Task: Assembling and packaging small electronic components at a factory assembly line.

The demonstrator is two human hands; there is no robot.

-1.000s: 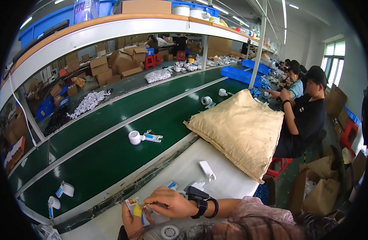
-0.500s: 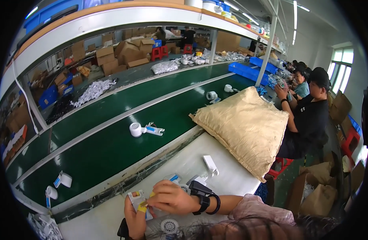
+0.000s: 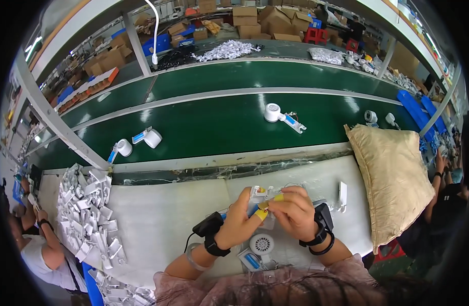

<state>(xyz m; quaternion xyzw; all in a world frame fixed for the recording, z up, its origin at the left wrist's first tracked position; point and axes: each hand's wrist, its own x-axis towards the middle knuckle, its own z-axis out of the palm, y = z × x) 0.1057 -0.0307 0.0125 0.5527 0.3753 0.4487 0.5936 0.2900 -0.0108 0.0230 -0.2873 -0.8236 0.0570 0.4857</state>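
Just above the near edge of the worktop my two hands meet. My left hand [image 3: 239, 218] grips a white plastic housing [image 3: 257, 192], which shows a blue part close to the thumb. Thumb and fingers of my right hand [image 3: 294, 213] pinch at a small tan piece [image 3: 264, 205] against that housing; its kind is unclear. Yellow wrapping covers my left thumb and a right fingertip. Below the hands lies a white round fan head [image 3: 261, 244] with a slotted grille, beside a blue-labelled part [image 3: 252, 261]. A white slim casing [image 3: 342, 195] stands right of my right hand.
White plastic casings [image 3: 89, 214] are heaped on the left. A large tan sack [image 3: 397, 183] sits at the right. Beyond the worktop, a green conveyor [image 3: 204, 132] carries several small white fans [image 3: 271, 112]. Co-workers sit at both sides, one with a bare arm [image 3: 51, 239].
My view has swung to the left, bringing in the casing heap and a co-worker there. Both hands stay together at the white housing, and my left forearm now shows.
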